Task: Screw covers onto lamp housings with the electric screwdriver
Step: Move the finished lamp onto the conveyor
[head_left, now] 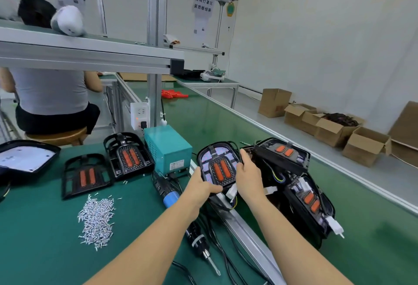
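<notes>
Both hands, left and right, grip a housing; its wires could snag the screwdriver beneath.

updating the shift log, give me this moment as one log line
both hands hold lamp housing | electric screwdriver idle on bench | screws piled left

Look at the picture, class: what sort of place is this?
Most likely a factory assembly line: a long green workbench, a heap of loose screws, an electric screwdriver and several half-built lamp housings.
</notes>
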`<act>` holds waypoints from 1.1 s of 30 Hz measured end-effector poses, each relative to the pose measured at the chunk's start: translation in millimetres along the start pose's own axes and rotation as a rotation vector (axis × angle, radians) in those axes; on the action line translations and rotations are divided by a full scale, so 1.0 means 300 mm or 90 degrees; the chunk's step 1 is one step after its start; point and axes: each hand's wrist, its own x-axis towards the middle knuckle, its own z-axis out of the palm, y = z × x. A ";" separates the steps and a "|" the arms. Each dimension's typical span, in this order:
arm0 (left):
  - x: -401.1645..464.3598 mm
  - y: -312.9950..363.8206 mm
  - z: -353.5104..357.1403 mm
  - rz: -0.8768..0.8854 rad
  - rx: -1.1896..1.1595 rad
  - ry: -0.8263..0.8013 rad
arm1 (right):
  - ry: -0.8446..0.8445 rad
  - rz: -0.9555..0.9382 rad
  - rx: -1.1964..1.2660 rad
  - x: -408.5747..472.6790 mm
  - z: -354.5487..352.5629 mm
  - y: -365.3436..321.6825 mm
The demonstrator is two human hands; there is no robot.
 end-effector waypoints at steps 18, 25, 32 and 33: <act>0.075 -0.066 0.058 0.037 0.256 0.004 | 0.024 -0.058 -0.354 0.064 0.024 0.105; 0.119 -0.084 0.056 -0.019 0.508 -0.021 | 0.071 -0.068 -0.522 0.052 0.056 0.095; 0.126 -0.093 0.045 -0.040 0.616 -0.012 | 0.043 -0.173 -0.555 0.034 0.064 0.071; 0.128 -0.094 0.043 -0.038 0.614 -0.013 | 0.034 -0.180 -0.570 0.034 0.060 0.069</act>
